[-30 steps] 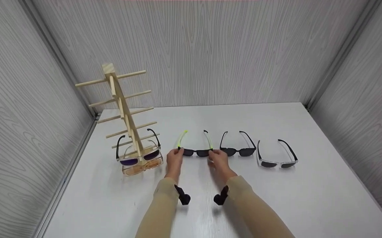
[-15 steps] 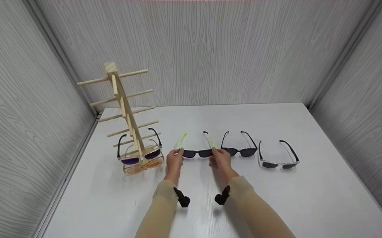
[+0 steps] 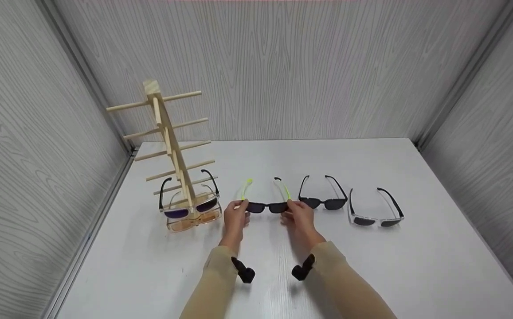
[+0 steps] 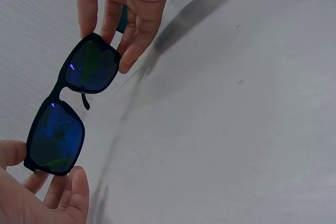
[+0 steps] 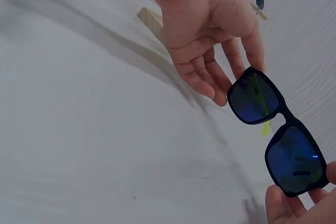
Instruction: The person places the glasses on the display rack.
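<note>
Both hands hold one pair of sunglasses (image 3: pixel 267 207) by its outer corners, dark lenses toward me. It has a black front and yellow-green temples that point away. My left hand (image 3: pixel 235 218) pinches the left corner between thumb and fingers; my right hand (image 3: pixel 300 219) does the same at the right corner. Seen from the left wrist, the dark lenses (image 4: pixel 56 138) look bluish, with fingertips right at the frame's ends. In the right wrist view the sunglasses (image 5: pixel 254 97) tilt down to the right, and a shadow falls on the white surface behind them.
To the left stands a wooden display rack (image 3: pixel 167 128) with crosswise pegs. Low on it hang clear-framed sunglasses (image 3: pixel 176 213) above orange-tinted glasses (image 3: pixel 182 225). Right of my hands, black sunglasses (image 3: pixel 323 203) and clear-fronted sunglasses (image 3: pixel 377 222) lie on the white table (image 3: pixel 438 248).
The right hand has shifted its hold, from fingertips at the corner to a pinch round it. The sunglasses have moved slightly right and toward me, while the whole view drifts a little.
</note>
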`<state>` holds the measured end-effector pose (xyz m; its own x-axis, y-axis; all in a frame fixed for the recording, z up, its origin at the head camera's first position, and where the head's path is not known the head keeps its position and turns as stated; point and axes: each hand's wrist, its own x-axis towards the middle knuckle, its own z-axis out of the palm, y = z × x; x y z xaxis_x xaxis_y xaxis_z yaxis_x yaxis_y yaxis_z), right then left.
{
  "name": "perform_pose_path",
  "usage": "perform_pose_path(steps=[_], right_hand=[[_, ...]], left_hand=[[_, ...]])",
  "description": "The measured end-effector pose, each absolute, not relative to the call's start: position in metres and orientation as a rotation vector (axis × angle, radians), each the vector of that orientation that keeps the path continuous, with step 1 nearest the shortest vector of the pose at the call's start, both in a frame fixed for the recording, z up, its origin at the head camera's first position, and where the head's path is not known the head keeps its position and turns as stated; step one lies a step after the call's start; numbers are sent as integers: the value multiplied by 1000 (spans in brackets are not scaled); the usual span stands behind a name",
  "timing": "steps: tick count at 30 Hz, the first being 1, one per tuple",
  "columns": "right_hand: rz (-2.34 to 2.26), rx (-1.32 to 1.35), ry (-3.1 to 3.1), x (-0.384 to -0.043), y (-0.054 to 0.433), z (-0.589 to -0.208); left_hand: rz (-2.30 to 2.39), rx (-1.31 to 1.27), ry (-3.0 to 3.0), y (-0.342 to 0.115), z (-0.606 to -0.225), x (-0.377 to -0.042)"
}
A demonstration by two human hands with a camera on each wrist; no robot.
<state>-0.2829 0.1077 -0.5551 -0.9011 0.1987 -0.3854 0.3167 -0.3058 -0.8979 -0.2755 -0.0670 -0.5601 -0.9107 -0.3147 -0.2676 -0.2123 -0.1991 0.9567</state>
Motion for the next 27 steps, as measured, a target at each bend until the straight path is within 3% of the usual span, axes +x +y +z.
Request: perform_pose_path(steps=[27], right_hand=[[-2508, 536, 1629, -252, 125, -537]], left_hand=[[-2360, 569, -1851, -63, -536, -239]])
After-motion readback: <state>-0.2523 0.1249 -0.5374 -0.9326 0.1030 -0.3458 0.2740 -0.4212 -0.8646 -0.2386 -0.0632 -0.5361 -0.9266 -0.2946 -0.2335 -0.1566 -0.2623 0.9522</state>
